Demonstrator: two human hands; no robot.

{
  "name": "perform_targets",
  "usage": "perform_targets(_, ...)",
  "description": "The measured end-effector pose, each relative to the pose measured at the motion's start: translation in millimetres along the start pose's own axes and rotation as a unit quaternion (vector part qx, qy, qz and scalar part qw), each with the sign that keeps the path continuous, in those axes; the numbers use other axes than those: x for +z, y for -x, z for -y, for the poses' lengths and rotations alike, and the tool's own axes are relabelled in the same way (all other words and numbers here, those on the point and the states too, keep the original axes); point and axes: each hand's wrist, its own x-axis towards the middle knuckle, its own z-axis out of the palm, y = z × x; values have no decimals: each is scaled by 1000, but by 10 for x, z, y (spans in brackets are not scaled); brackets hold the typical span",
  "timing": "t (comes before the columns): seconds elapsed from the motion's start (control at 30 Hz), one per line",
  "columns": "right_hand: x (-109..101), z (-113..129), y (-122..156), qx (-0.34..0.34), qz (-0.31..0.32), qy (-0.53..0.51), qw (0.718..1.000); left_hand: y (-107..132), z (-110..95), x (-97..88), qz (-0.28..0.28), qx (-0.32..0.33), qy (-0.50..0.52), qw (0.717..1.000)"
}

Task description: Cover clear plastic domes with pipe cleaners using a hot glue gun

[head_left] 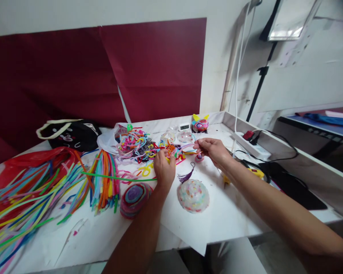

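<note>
My right hand [213, 150] pinches a thin pale lilac pipe cleaner [185, 146] above the white table. The strand runs left toward the fingertips of my left hand [164, 167]. My left fingers are curled in at the edge of a tangled heap of coloured pipe cleaner pieces [134, 142]; what they hold is hidden. Below my right hand hangs or lies a small pinkish round piece [199, 156]. A purple tassel [185, 176] lies between my hands, just behind a translucent speckled dome [193, 195]. Beside my left forearm sits a dome coiled in coloured pipe cleaners [135, 199].
Long pipe cleaners [31, 205] and a bundle of shorter ones [105, 182] spread over the left side. A black bag [71, 135], a small digital clock [184, 128] and a yellow-eared ornament [200, 124] stand behind. At right are a power strip [253, 145] and a yellow glue gun [255, 174].
</note>
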Motion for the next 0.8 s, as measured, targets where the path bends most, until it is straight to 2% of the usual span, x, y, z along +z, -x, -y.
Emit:
perform_targets(0.13, 7, -18, -14, 0, -6, -4, 1000, -15, 13, -18, -4, 12, -18, 1000)
perform_targets(0.3, -17, -37, -5, 3, 3, -8, 1000, 20, -88, -45, 51, 75, -14, 996)
perform_targets(0.47, -82, -68, 5, -7, 22, 10, 1000, 29, -80, -44, 76, 97, -12, 992)
perform_targets(0.63, -189, -69, 23, -36, 64, 83, 994, 19, -44, -40, 90, 110, -16, 990)
perform_targets(0.8, -323, -80, -25, -64, 94, 187, 976, 19, -20, -27, 109, 127, -20, 986)
